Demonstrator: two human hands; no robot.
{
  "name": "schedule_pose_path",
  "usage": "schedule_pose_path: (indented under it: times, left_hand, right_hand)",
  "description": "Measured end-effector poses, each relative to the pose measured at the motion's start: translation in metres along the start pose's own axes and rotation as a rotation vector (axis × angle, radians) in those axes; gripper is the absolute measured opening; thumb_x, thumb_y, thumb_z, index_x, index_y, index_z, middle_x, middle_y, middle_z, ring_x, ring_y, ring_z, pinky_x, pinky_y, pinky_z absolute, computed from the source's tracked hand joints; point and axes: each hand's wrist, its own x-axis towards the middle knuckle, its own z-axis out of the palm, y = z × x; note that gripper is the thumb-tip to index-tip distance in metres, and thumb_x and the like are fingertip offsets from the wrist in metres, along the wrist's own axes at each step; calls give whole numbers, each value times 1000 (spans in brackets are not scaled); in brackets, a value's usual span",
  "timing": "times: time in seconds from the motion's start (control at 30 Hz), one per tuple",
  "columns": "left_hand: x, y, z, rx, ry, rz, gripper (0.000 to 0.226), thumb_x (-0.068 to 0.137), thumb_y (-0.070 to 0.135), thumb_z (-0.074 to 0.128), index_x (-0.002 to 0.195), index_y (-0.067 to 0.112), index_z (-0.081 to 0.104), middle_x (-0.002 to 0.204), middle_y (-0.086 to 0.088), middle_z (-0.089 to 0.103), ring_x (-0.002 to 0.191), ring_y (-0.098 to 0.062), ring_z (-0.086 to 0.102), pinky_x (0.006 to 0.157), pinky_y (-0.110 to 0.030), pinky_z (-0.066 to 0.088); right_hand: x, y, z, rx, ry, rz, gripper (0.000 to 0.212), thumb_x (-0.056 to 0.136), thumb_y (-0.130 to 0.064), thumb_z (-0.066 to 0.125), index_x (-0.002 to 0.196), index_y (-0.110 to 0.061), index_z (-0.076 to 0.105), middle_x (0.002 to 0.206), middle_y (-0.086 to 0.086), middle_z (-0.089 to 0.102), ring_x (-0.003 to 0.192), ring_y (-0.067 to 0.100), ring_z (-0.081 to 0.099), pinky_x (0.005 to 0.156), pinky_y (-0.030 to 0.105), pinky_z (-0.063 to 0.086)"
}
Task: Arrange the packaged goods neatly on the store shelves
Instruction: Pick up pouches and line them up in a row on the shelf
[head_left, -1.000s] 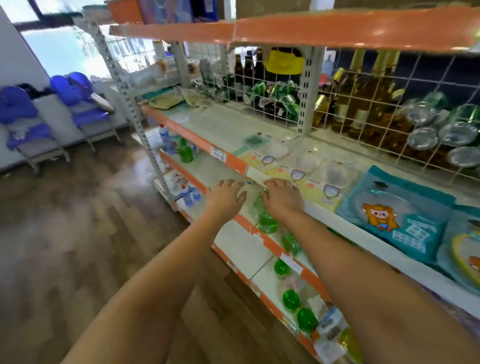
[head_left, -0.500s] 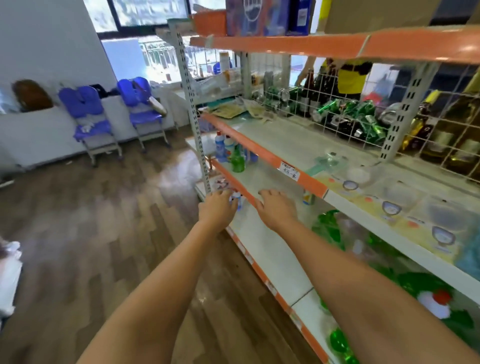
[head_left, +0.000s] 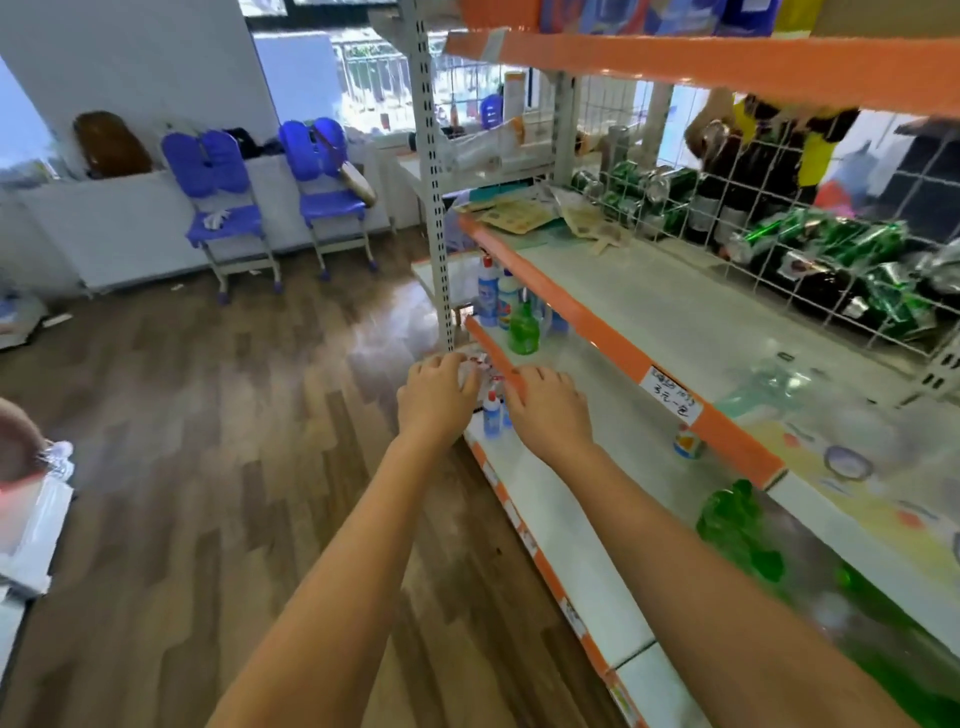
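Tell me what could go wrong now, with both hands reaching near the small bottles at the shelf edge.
1. The small blue-and-white bottle stands at the shelf's front edge between the left hand and the right hand; a knock could send it to the floor.
2. The view is blurred, so a hasty reach may topple the green bottle.

Your shelves (head_left: 618, 332) had orange edges. Flat packets (head_left: 524, 214) lay at the top shelf's far end, clear-lidded packs (head_left: 841, 457) nearer you. Below stood bottles (head_left: 506, 301), a green one (head_left: 523, 327) and a small jar (head_left: 688, 444). A small bottle (head_left: 491, 413) stood lowest.
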Motion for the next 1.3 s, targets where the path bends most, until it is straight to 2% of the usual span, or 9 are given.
schedule_pose_path:
  times: [0.3,0.57,0.73,0.87,1.13,1.3]
  left_hand:
    - [71,-21,-1,-34,109,-91,42,99,37,38,135,19,50,139,-6,49,131,-26,37,107,-40,33]
    - [139,-73,15,-66,112,-151,40,98,37,42,130,16,55,132,-6,55,125,-25,45,105,-38,37]
    - [200,-108,15,-25,59,-118,41,97,38,42,129,15,56,130,-6,57,123,-26,48,103,-38,38]
    - [260,-125,2,-34,36,-57,40,98,36,42,131,16,54,133,-6,55,126,-25,45,103,-36,35]
    - [363,-109,-9,-187,-8,113,40,100,33,41,135,14,49,135,-7,51,126,-23,41,102,-30,33]
    - [412,-104,18,-214,-79,151,40,98,35,44,133,16,51,132,-8,52,123,-25,44,103,-39,39]
  right_hand:
    - [99,-11,25,114,6,-110,39,98,-33,40,134,-19,47,134,5,50,122,26,44,101,39,39]
    - [176,-35,67,218,-47,-129,40,97,-30,43,135,-17,47,137,7,48,127,26,40,107,39,34]
    - [235,-54,86,217,-4,-105,39,96,-28,46,132,-16,51,131,10,53,121,28,44,102,36,34]
    - [290,-72,88,204,19,-47,39,97,-27,46,133,-13,50,133,11,52,124,28,42,104,35,30]
    - [371,-75,98,178,86,72,40,97,-31,45,135,-17,47,135,7,51,127,26,40,105,35,29]
    - [411,-57,107,142,83,143,41,98,-30,44,137,-17,45,139,7,47,129,26,37,108,38,30]
